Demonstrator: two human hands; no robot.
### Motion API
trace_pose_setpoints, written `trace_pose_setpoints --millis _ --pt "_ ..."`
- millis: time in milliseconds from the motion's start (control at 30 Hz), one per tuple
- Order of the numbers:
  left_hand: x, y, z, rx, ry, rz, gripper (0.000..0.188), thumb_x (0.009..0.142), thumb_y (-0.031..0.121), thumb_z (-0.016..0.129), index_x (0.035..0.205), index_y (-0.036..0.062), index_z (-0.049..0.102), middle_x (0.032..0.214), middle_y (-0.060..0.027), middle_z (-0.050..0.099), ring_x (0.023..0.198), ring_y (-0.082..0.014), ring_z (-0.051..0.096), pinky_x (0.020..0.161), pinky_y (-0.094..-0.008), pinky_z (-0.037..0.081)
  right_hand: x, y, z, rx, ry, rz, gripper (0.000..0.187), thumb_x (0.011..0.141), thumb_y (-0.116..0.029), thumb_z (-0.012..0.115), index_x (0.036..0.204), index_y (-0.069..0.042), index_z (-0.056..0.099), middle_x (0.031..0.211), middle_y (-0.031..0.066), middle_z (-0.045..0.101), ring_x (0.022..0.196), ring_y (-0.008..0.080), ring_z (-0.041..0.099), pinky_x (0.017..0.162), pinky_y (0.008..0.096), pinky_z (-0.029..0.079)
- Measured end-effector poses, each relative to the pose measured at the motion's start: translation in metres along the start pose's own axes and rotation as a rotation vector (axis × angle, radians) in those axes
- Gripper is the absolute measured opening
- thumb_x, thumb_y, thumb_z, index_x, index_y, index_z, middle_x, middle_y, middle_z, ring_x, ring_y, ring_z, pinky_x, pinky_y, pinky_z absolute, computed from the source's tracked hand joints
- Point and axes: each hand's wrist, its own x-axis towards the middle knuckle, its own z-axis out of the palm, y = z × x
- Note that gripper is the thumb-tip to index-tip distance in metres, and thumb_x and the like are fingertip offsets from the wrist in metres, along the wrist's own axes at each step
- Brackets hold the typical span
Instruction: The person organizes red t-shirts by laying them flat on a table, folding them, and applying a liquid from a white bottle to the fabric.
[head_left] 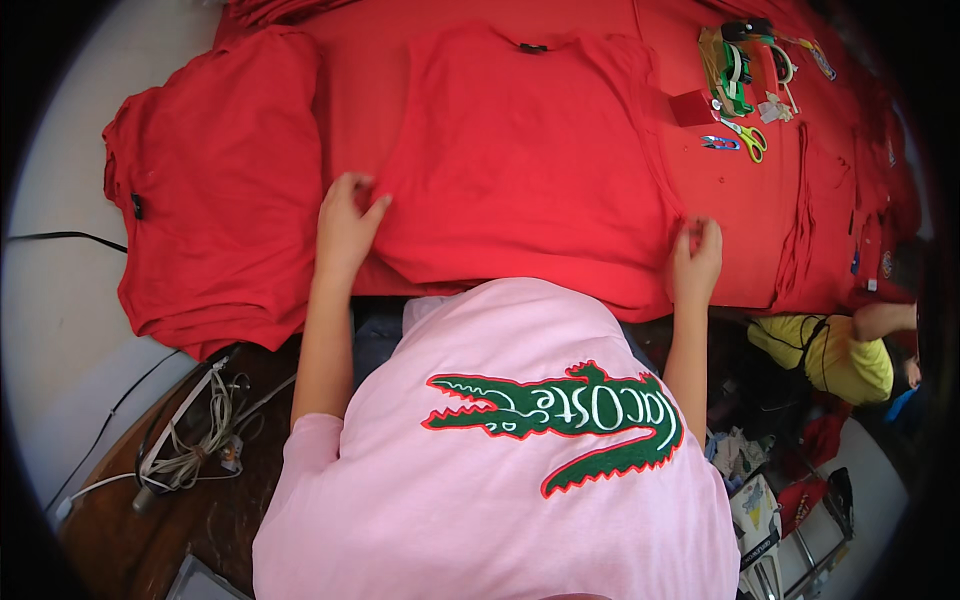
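A red sleeveless shirt (530, 150) lies spread flat in front of me, its neckline with a small dark label at the far side. By its left edge is my left hand (347, 230), thumb and fingers apart, with nothing visible in it. My right hand (695, 265) is at the shirt's lower right side edge. Its fingers are curled and appear to pinch the cloth there; the fingertips are partly hidden.
A pile of red shirts (225, 190) lies at the left. Far right on the red-covered table (735, 190) are yellow-handled scissors (750, 138), blue thread snips (720, 143) and tape rolls (738, 65). Tangled cables (205, 430) lie lower left. Another person's yellow sleeve (850, 360) shows at right.
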Motion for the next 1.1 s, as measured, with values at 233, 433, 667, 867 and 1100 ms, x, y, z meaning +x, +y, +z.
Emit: trace_pose_setpoints --millis 233,433,667,867,1100 --pt "0.034 0.051 0.122 0.486 -0.34 0.636 0.06 0.096 0.033 0.067 0.148 0.0067 0.052 0.158 -0.0121 0.047 0.151 -0.0308 0.038 0.126 -0.0495 0.026 0.02 -0.135 0.11 0.248 -0.367 -0.679 0.054 0.096 -0.017 0.066 0.148 -0.01 0.053 0.155 0.0162 0.05 0.144 0.0343 0.047 0.118 0.0453 0.039" --pt "0.067 0.024 0.109 0.739 -0.197 0.536 0.119 0.076 0.077 0.069 0.166 0.0133 0.023 0.175 -0.0028 0.014 0.161 -0.0273 0.011 0.128 -0.0595 0.005 0.068 -0.095 0.142 -0.291 -0.213 -0.557 0.077 0.097 -0.062 0.057 0.161 -0.024 0.039 0.17 0.0142 0.027 0.155 0.0369 0.028 0.125 0.0516 0.025" --pt "0.087 0.014 0.093 0.716 -0.237 0.388 0.146 0.056 0.087 0.076 0.168 0.0167 0.013 0.176 -0.0026 0.006 0.162 -0.0287 0.0 0.126 -0.0618 -0.005 0.085 -0.073 0.142 -0.243 -0.198 -0.509 0.08 0.096 -0.061 0.059 0.162 -0.023 0.036 0.17 0.013 0.026 0.156 0.0369 0.025 0.125 0.0537 0.022" --pt "0.06 -0.007 0.066 0.731 -0.222 0.255 0.152 0.053 0.086 0.078 0.168 0.016 0.009 0.176 -0.0065 -0.002 0.161 -0.0325 -0.008 0.124 -0.0649 -0.009 0.022 -0.04 0.093 -0.292 -0.234 -0.399 0.079 0.097 -0.057 0.061 0.163 -0.021 0.035 0.171 0.0129 0.025 0.157 0.0355 0.023 0.126 0.0535 0.018" --pt "0.021 -0.024 0.032 0.824 -0.226 0.117 0.156 0.054 0.084 0.08 0.168 0.0102 0.003 0.175 -0.0114 -0.007 0.16 -0.0364 -0.012 0.123 -0.0673 -0.006 -0.033 0.036 0.055 -0.354 -0.166 -0.28 0.075 0.1 -0.052 0.06 0.163 -0.018 0.036 0.172 0.013 0.023 0.158 0.0341 0.022 0.126 0.053 0.018"
